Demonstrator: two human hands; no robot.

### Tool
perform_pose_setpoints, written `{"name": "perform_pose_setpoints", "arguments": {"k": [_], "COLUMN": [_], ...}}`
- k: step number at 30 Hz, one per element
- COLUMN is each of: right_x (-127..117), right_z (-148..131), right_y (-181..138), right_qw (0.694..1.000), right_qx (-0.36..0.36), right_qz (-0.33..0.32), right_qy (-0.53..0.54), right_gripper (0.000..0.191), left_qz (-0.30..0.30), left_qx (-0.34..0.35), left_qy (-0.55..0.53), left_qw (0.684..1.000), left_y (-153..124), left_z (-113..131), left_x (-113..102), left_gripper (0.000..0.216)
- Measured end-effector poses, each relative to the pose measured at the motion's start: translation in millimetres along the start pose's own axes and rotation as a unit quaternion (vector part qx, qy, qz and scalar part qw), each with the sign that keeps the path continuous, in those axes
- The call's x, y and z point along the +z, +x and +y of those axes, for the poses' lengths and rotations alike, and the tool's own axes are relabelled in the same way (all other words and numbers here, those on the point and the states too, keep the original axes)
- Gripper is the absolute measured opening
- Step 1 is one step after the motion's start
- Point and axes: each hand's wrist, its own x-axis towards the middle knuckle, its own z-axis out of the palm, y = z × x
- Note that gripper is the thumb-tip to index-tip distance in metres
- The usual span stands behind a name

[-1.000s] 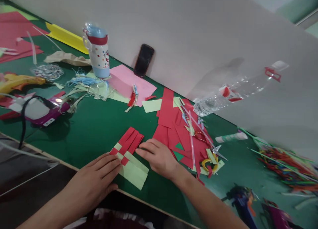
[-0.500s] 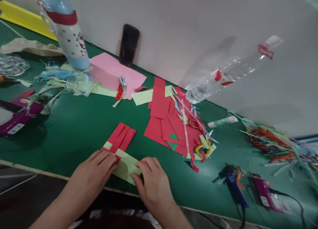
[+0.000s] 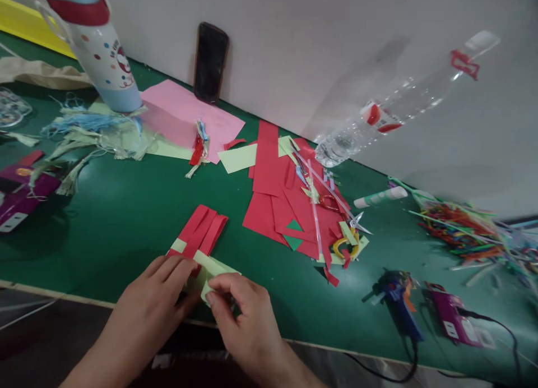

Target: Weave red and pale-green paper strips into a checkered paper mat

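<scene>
A craft workshop, seen through my remote feed: green worktable (image 3: 126,220), red paper offcuts (image 3: 273,180) at one o'clock, glue stick (image 3: 380,197) at two, glue gun (image 3: 399,301) near three.

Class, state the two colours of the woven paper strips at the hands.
Red and pale green woven paper strips, best in head view.

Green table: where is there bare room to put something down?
The widest bare patch of the green table lies between the tassels, the woven strips and the front edge. A smaller one sits between the red paper pile and the blue tool. The pile, with scissors, and the straws are crowded.
</scene>
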Motion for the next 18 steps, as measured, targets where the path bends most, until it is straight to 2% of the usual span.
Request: {"name": "perform_pose_setpoints", "arguments": {"k": [5,12,14,18], "right_x": [-4,-18,-17,-12], "right_z": [0,7,8,3], "right_y": [2,-3,-2,5], "right_qw": [0.996,0.995,0.994,0.989], "right_qx": [-0.091,-0.078,-0.091,-0.138], "right_qz": [-0.011,-0.046,-0.059,-0.042], "right_qy": [-0.017,-0.028,-0.029,-0.021], "right_gripper": [0.015,0.022,0.022,0.024], "left_qz": [0.005,-0.043,-0.045,-0.056], "left_qx": [0.006,-0.020,-0.013,-0.017], "left_qy": [0.012,-0.022,-0.011,0.020], "left_qw": [1.000,0.999,0.999,0.998], "left_y": [0,-9,-9,-5], "left_z": [1,-4,-4,0], "left_x": [-2,-4,-3,-2], "left_gripper": [0.021,0.025,0.026,0.027]}}
